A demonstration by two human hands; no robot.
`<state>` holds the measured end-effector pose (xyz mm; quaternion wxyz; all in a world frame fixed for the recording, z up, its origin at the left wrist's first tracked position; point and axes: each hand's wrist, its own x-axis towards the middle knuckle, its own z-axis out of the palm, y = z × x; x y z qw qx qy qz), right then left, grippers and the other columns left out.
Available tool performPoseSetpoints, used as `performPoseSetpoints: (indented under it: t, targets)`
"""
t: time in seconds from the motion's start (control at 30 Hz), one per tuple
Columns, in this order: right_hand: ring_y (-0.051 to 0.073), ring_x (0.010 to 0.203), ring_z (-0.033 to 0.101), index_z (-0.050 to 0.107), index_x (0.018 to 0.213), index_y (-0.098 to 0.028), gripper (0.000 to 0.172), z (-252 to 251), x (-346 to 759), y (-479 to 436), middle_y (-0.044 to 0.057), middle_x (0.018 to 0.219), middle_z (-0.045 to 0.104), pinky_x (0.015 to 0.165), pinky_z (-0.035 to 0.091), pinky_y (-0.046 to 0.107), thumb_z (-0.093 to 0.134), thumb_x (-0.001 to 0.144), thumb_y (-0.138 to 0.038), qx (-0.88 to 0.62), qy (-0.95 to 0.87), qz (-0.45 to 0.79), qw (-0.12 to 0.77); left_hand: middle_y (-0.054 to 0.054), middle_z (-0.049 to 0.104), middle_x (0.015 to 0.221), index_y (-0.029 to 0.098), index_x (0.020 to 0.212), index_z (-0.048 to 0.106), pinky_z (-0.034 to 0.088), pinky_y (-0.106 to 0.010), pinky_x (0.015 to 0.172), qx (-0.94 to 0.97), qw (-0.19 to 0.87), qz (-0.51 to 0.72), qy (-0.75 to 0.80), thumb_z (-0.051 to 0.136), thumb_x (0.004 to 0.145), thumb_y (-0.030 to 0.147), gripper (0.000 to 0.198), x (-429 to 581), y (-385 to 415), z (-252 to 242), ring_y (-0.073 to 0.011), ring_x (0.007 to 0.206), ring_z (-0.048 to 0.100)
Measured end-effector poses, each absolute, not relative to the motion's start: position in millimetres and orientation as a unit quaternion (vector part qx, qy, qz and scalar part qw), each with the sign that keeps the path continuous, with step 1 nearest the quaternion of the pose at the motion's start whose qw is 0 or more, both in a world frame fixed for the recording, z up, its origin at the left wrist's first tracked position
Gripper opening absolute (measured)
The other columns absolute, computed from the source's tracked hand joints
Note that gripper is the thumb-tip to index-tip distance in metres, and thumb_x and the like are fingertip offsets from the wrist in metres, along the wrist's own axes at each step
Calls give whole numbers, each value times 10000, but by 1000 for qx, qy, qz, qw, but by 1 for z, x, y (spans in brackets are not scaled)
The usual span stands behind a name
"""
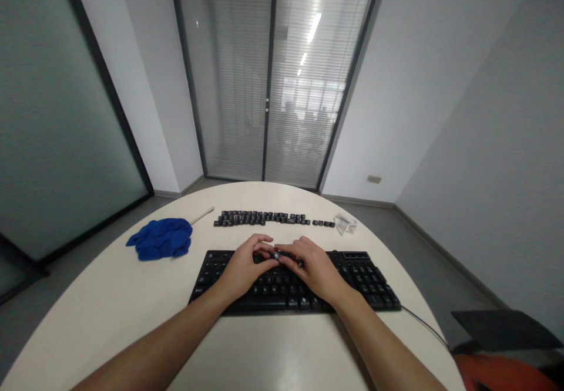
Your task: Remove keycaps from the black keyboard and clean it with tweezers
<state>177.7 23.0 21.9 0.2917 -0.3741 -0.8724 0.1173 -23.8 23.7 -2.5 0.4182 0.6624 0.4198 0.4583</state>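
A black keyboard (268, 304) lies on the pale round table (132, 320). Over its upper middle part, my left hand (245, 266) and my right hand (312, 266) meet, fingertips close together. Between them is a small dark piece (277, 255) with a light spot, too small to identify surely. My right thumb and index finger pinch it, while my left thumb and fingers curve around its left side. Another dark bit shows by my right fingers. The keys under both hands are partly hidden.
Rows of loose black keycaps (251, 218) stretch behind the keyboard. A blue cloth (162, 239) and a thin pale stick (202, 215) lie at the left, a crumpled whitish piece (345, 224) at the right. A cable (425, 323) leaves the keyboard; a red-and-black chair (502, 373) stands lower right.
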Motion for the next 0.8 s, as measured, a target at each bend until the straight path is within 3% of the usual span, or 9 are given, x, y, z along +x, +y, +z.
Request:
performPoseSetpoints:
  t: [0.27,0.53,0.7,0.8]
  targets:
    - [187,849,589,673,1126,-256,228,22,175,19,44,931,693,788,462,307,546,951,-327,-396,-851,134,317,-41,669,976,192,1068,561,484,-355,880,679,389,454,426,708,730,170,369,-23,26,-9,-202,937,626]
    - [176,741,607,698,1093,-223,254,28,174,26,35,821,677,739,473,279,573,919,-360,-477,-792,112,365,-74,637,1020,195,961,607,413,-401,955,776,110,337,522,580,830,182,135,-20,11,-5,-261,1067,532]
    - [183,761,653,700,1113,-237,279,37,168,50,30,880,730,756,465,278,559,919,-380,-506,-795,109,316,-81,655,993,180,993,606,420,-403,907,776,84,277,560,543,855,240,163,-19,9,-2,-265,978,573]
    - [208,895,676,716,1065,-236,246,36,166,74,48,999,746,793,459,271,583,902,-364,-532,-797,88,273,-77,659,990,184,992,608,421,-396,899,777,82,269,563,535,854,240,166,-18,9,-1,-262,977,578]
